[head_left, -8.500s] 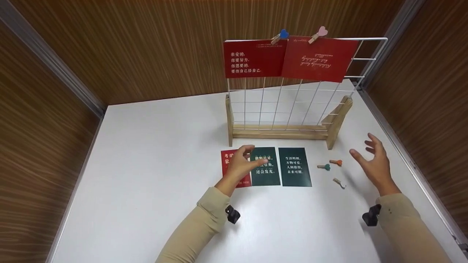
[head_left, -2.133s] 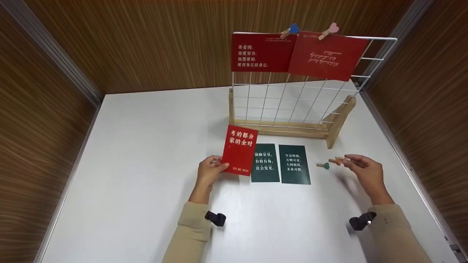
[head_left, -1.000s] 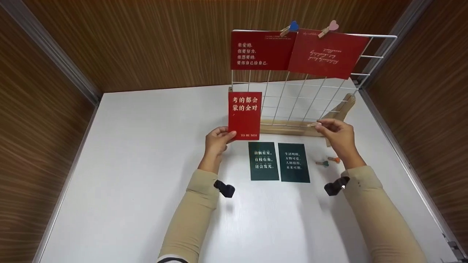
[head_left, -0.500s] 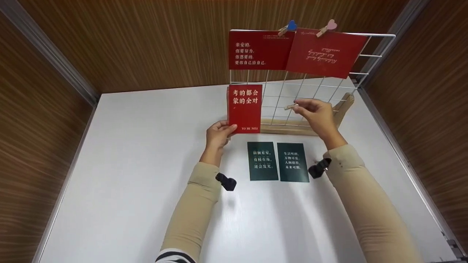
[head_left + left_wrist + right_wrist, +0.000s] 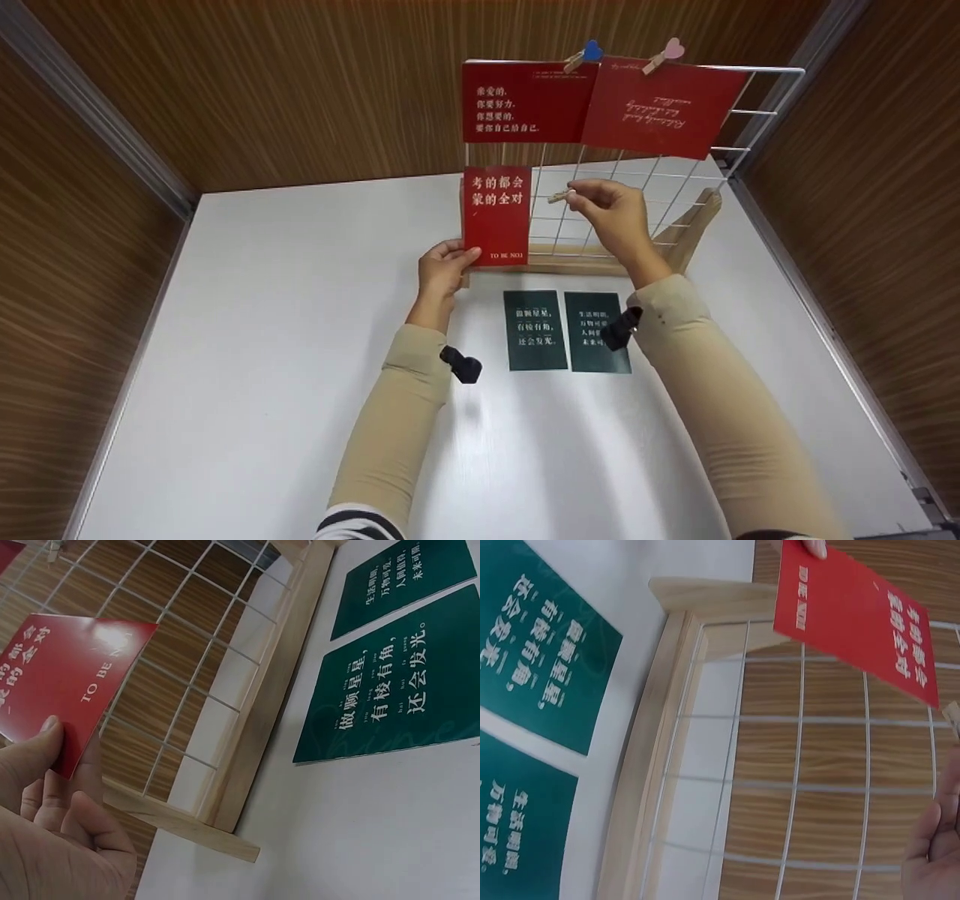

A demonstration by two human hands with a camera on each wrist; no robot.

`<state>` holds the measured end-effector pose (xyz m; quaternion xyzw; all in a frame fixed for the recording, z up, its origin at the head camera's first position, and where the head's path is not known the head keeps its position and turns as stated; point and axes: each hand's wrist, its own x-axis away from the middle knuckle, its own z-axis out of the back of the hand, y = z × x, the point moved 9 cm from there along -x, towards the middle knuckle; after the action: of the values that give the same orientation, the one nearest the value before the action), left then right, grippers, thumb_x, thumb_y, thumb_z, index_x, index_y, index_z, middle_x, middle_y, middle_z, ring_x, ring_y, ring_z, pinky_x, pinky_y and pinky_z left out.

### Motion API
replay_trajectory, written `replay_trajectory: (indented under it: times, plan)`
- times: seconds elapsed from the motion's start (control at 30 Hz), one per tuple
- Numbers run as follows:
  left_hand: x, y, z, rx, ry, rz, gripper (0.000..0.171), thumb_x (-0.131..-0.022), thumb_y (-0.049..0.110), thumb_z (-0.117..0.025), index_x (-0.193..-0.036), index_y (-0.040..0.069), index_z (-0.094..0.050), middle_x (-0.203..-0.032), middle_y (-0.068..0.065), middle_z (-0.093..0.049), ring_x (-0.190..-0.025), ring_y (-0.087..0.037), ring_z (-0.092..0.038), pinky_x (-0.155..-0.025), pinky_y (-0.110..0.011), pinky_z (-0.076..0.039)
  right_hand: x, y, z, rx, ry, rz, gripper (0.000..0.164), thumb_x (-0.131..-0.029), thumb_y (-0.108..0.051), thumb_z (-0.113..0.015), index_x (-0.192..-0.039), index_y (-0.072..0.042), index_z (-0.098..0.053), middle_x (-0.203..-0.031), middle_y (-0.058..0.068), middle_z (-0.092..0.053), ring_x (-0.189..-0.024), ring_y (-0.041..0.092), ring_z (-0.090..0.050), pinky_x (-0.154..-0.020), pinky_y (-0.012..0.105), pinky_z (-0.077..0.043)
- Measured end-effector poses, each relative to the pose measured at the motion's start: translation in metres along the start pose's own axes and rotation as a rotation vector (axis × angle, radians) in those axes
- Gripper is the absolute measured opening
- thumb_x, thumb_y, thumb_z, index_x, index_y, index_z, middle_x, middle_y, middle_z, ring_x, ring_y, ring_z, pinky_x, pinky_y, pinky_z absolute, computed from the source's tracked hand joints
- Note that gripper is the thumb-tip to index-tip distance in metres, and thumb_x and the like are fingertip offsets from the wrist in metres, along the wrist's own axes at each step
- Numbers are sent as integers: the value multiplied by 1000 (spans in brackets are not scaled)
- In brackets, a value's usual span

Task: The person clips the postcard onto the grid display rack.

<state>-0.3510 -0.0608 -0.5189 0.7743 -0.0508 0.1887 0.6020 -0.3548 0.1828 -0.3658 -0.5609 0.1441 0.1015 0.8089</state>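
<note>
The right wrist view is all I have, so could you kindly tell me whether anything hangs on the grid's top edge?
Observer: Yes, the head view shows two red cards hanging there.
Operator: Thank you; how many lines of text are on the green card at my lower left?
Observer: Four, all readable in the left wrist view.
Operator: And is the clip at my right edge touching the held red card?
Observer: No, the head view shows a gap between them, with the right hand pinching the clip.
</note>
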Motion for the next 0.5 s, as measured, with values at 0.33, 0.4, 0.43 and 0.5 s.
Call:
replay_trajectory:
  times: [0.33, 0.4, 0.43, 0.5]
  plan:
    - [-1, 3, 2, -29, 45, -5, 20, -80, 7, -77, -94, 3, -64, -78, -3, -64, -61, -9, -53, -41, -17, -29, -22, 8, -18, 26, 71, -5, 22, -89, -14, -68, -105, 1, -71, -95, 11, -70, -80, 11, -64, -76, 23, -49]
    - [-1, 3, 2, -37, 50, -2, 20, -80, 8, -77, -94, 3, -64, -79, -3, -65, -62, -9, -52, -42, -18, -29, -24, 5, -22, 34, 78, -14, 22, -89, -14, -68, -105, 1, -71, -96, 10, -70, -82, 12, -64, -75, 22, -49]
    - [-1, 3, 2, -40, 51, -1, 20, -80, 8, -77, -94, 3, -64, -80, -3, -65, -63, -9, -52, -43, -18, -29, -24, 4, -24, 42, 82, -16, 22, -89, -15, -68, -105, 0, -71, -97, 10, -70, -82, 12, -64, -75, 22, -49]
    - [0, 3, 1, -45, 54, -4, 20, -80, 8, -77, -94, 3, -64, -81, -4, -65, -64, -9, -52, -44, -18, -30, -25, 1, -28, 60, 88, -18, 21, -89, -15, -69, -105, -1, -71, -98, 9, -70, -83, 13, -64, -74, 21, -48]
